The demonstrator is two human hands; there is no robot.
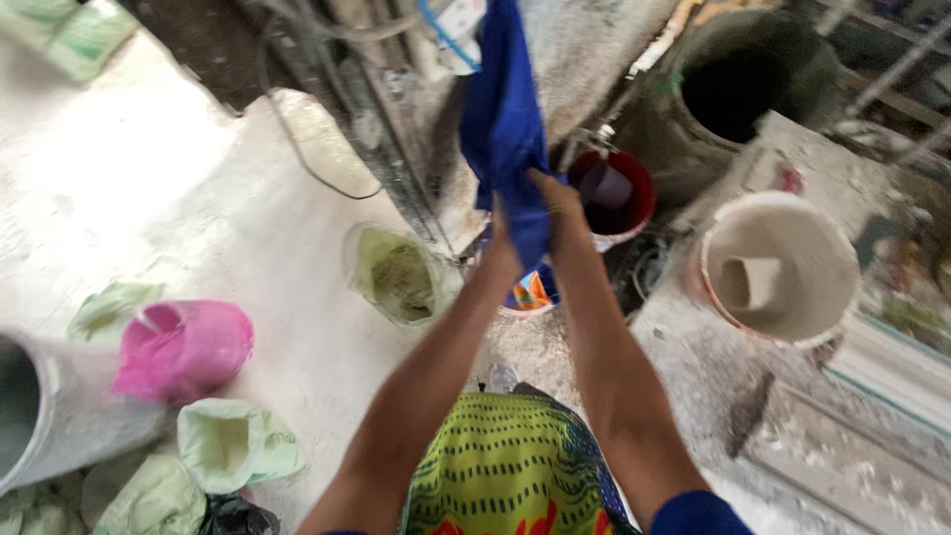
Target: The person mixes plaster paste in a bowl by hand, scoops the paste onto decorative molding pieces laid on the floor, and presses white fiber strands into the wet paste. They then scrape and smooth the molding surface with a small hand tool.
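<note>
Blue cloth (503,129) is gripped by both hands, left hand (501,248) and right hand (555,203), held up just above the red bucket (634,203). Looks mid-wringing, nothing set down yet.

A round red plastic bucket (616,193) is seen just right of the fingers, with a dark scoop tilted inside it. Further right, a wide pale bucket (783,266) crusted with white powder is stood, a square cup lying in it. Above that, a large dark concrete ring (738,84) is set. Below and left of the fingers, an open green sack of greyish powder (399,274) is propped. Far to the left, a pink plastic bag (183,347) is slumped against a grey pipe (45,411), and crumpled pale green sacks (233,446) are heaped beneath.
</note>
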